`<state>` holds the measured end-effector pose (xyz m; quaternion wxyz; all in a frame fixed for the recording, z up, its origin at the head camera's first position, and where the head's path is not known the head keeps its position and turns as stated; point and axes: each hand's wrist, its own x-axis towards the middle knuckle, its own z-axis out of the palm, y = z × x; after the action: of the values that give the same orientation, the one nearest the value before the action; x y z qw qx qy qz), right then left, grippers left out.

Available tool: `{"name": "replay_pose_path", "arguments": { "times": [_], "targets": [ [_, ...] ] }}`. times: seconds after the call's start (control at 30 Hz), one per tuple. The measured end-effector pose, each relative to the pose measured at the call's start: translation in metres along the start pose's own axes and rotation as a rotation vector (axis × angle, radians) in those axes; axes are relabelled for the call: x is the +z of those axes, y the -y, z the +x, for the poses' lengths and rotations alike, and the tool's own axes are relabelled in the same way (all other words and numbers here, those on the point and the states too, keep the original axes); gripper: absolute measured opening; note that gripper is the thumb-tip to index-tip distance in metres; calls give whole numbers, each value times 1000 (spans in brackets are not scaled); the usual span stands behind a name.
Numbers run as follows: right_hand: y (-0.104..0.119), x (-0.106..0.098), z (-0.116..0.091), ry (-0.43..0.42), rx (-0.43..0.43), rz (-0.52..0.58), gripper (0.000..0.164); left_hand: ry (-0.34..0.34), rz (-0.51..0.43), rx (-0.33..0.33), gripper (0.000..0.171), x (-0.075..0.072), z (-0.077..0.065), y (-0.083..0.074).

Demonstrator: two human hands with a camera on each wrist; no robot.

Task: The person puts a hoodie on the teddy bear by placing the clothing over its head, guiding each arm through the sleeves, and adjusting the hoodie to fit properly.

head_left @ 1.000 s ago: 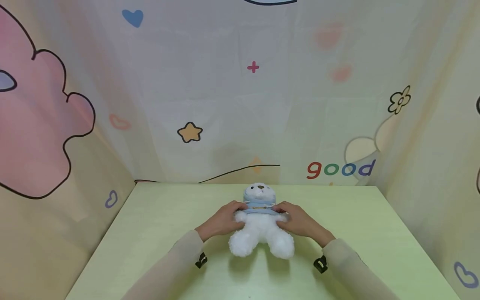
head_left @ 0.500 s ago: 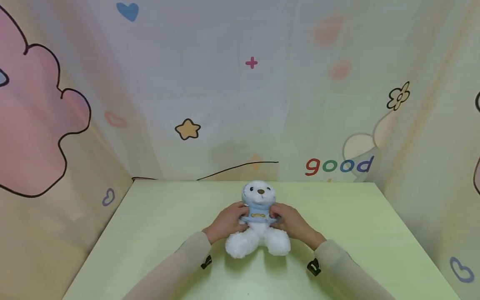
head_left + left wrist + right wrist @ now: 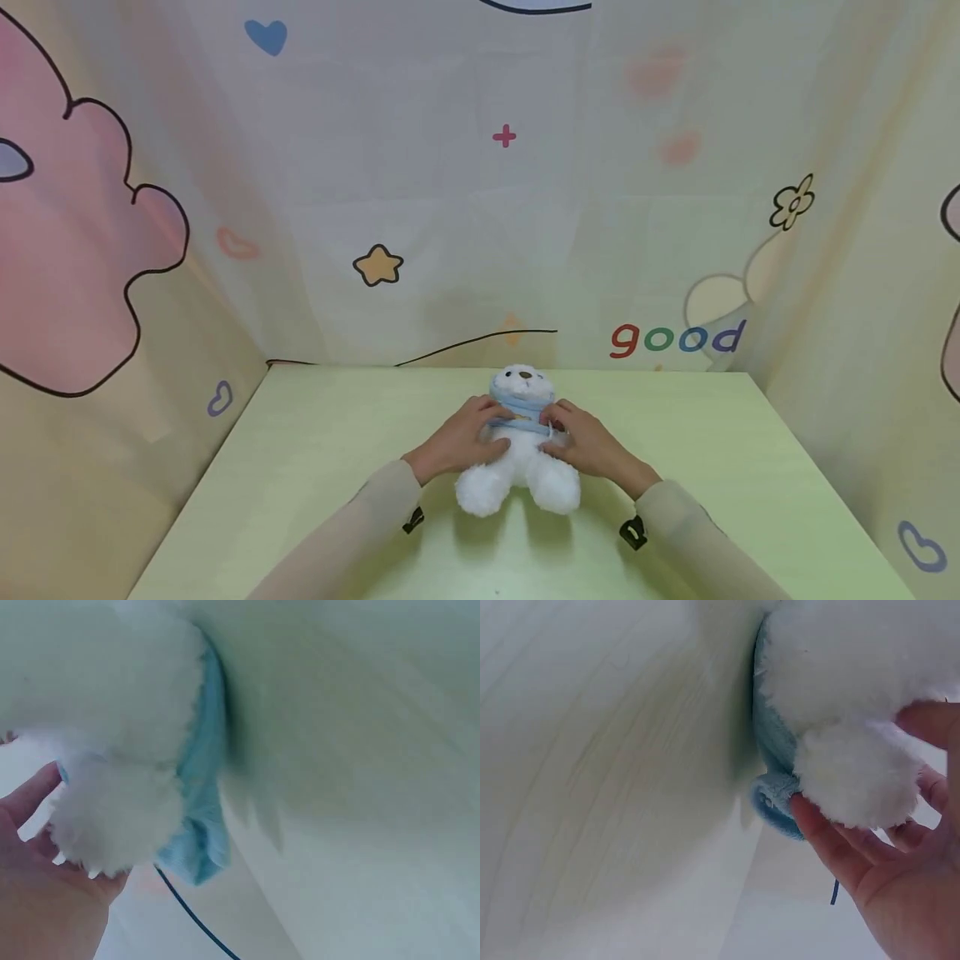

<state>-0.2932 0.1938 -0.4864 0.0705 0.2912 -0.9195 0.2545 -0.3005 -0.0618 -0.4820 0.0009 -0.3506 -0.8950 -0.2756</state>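
A white plush teddy bear in a light blue hooded top leans back over the table, face tipped upward and legs toward me. My left hand grips its side, fingers over the top and thumb on the belly. On the opposite side, my right hand holds it the same way. Up close in the left wrist view, fingers curl round a fluffy arm. The right wrist view has fingers round the other arm, one touching the blue cloth. The bear's back is hidden in the head view.
The pale green table extends to both sides of the bear. A printed curtain with a star, hearts and the word "good" encloses the back and sides. Black clips hang by both sleeves.
The bear tipped forward, its face toward me, half a second ago; now it leans back again. My left hand has shifted further over its belly.
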Motion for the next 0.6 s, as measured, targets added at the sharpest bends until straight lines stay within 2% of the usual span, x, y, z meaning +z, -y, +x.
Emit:
{"name": "replay_pose_path", "arguments": {
  "times": [0.17, 0.27, 0.37, 0.5, 0.6],
  "targets": [
    [-4, 1, -1, -3, 76, 105, 18, 48, 69, 40, 45, 1, 5, -9],
    [-9, 1, -2, -38, 96, 126, 8, 48, 102, 37, 44, -1, 3, -12],
    [-13, 1, -4, -100, 97, 98, 10, 46, 114, 22, 44, -3, 1, -12],
    [-13, 2, -4, -172, 58, 7, 10, 41, 117, 24, 44, -3, -1, -10],
    [-10, 0, -5, -171, 21, -2, 11, 44, 153, 61, 49, 1, 0, -10]
  ]
}}
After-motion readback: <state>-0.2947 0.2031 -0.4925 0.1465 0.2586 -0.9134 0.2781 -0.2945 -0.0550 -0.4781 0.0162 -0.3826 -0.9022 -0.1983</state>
